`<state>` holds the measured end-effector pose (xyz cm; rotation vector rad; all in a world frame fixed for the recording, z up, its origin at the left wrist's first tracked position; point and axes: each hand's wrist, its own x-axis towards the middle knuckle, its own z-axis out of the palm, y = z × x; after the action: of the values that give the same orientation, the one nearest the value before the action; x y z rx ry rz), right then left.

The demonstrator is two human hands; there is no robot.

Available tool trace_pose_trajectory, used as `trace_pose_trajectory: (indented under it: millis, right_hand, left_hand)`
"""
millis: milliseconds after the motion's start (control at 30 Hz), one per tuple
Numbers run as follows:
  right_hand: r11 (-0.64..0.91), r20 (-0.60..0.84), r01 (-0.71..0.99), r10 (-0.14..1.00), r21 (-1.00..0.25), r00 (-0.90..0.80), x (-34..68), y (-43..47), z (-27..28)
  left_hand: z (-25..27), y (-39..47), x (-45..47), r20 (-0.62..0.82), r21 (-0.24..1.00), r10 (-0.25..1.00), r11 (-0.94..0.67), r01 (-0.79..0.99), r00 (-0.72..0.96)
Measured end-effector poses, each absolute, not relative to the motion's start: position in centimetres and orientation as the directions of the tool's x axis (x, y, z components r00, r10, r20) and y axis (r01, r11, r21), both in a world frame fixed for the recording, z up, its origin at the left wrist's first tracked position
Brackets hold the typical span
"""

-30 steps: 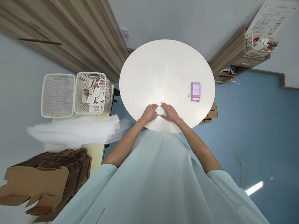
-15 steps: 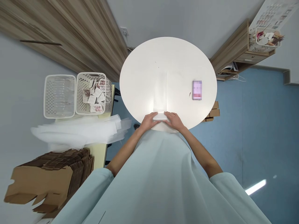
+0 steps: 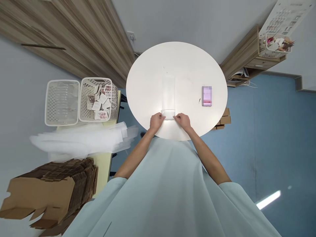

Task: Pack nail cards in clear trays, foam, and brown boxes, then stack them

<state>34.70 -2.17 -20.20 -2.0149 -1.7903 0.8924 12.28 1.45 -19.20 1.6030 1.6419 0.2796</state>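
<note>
A long strip of thin translucent white foam sheet (image 3: pixel 169 92) lies lengthwise on the round white table (image 3: pixel 145 75). Its near end is folded over into a flat white bundle (image 3: pixel 169 115); what the bundle holds inside cannot be made out. My left hand (image 3: pixel 157 121) is closed on the bundle's left edge, thumb and fingers pinched together. On the right edge, my right hand (image 3: pixel 183 121) pinches in the same way. Both hands rest near the front of the table.
A phone-like pink-purple item (image 3: pixel 206 96) lies on the table's right side. To the left stand a white basket of small packets (image 3: pixel 95 120), a clear-content basket (image 3: pixel 62 125), a pile of white foam sheets (image 3: pixel 84 138) and stacked flat cardboard boxes (image 3: pixel 41 194).
Both hands have moved a little forward, away from my body, turning the bundle over along the strip. The flat part of the strip is now shorter.
</note>
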Motion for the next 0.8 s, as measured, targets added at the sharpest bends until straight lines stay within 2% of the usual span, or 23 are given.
trace_pose_trajectory:
  millis: [100, 167, 267, 367, 500, 800]
  right_hand:
    - [-0.174, -0.240, 0.827, 0.970, -0.535, 0.049, 34.4, -1.3, -20.0]
    - [-0.088, -0.187, 0.869, 0.982, -0.488, -0.005, 34.1, -0.4, -19.5]
    - [0.103, -0.109, 0.863, 0.978, -0.494, -0.179, 33.5, 1.0, -18.9]
    - [0.191, -0.144, 0.830, 0.941, -0.524, -0.307, 33.3, 2.1, -19.1]
    - [0.194, -0.204, 0.830, 0.917, -0.524, -0.343, 33.9, 1.5, -19.9]
    - [0.314, -0.114, 0.812, 0.901, -0.492, -0.418, 34.3, -4.4, -20.6]
  left_hand:
    - [-19.0, 1.7, 12.7, -0.369, 0.617, 0.923, 0.155, 0.772, 0.110]
    - [-18.8, 2.3, 12.7, -0.287, 0.585, 0.949, 0.065, 0.809, 0.131]
    - [-18.9, 3.8, 12.9, -0.139, 0.560, 0.926, -0.218, 0.799, 0.350]
    - [-19.2, 5.3, 13.4, -0.152, 0.577, 0.788, -0.420, 0.701, 0.597]
    - [-19.4, 5.8, 13.4, -0.241, 0.585, 0.731, -0.416, 0.697, 0.639]
    - [-19.7, 0.2, 11.2, -0.218, 0.615, 0.717, -0.426, 0.663, 0.662]
